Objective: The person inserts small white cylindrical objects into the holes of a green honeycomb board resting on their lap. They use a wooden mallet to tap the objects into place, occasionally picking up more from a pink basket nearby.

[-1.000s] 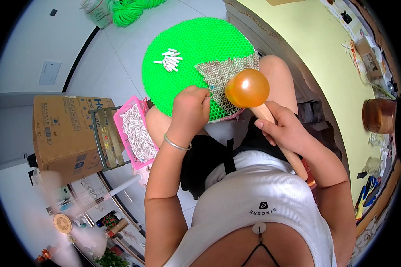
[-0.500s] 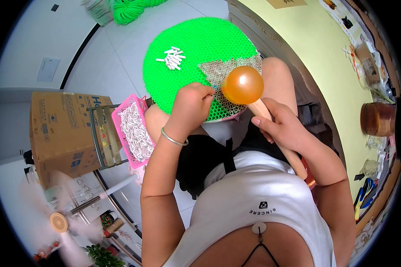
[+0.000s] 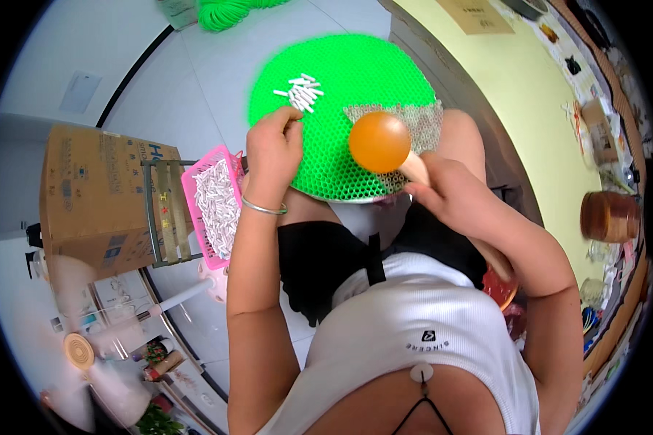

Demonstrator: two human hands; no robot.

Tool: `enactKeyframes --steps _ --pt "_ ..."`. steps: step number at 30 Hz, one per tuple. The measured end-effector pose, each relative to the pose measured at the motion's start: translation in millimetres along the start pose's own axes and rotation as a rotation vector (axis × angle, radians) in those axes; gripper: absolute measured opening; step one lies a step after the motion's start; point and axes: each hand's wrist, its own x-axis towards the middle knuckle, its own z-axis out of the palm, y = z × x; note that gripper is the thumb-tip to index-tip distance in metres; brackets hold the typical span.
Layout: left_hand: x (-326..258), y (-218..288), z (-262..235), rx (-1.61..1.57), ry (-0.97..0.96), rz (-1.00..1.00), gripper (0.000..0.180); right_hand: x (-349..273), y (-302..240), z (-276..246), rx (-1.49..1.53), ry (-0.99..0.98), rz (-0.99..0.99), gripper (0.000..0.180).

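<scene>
Reference landmark: the green honeycomb disc (image 3: 326,145), located in front of the person's knees.

Filled area: pale tubular pieces (image 3: 422,118) occupy a wedge of cells at the disc's right side, reaching toward its lower right edge. Unfilled area: the rest of the visible cells, clearly the larger share, show no such pieces. By this view, the filling is judged to be well under half complete. The mallet hides part of the boundary, so its exact line cannot be read.

Stock: a loose pile of short white rods (image 3: 304,95) lies on the disc's upper left. A pink basket (image 3: 186,187), left of the disc, holds a large quantity of similar rods.

Left grip (image 3: 272,145): above the disc's left edge, just below the pile, fingers curled. Whether the fingertips meet or hold a rod cannot be told.

Right grip (image 3: 457,196): at the disc's lower right, clamped on the wooden handle of a mallet with an orange ball head (image 3: 380,141), held over the disc's lower right portion.
</scene>
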Motion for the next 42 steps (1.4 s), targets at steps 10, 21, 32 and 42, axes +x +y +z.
enactKeyframes --steps 10,21,32,42 --pt "32 -35 31 0.344 0.043 0.496 0.009 -7 -13 -12 0.494 -0.046 0.291 0.023" --pt "-33 26 24 -0.420 -0.021 -0.029 0.007 1 -7 -10 0.396 -0.103 0.282 0.026" --pt "-48 35 50 -0.117 0.023 0.212 0.010 -11 9 -1 0.643 -0.026 0.241 0.025" --pt "-56 28 38 -0.346 0.185 -0.079 0.007 4 1 7 0.117 0.083 -0.238 0.030"
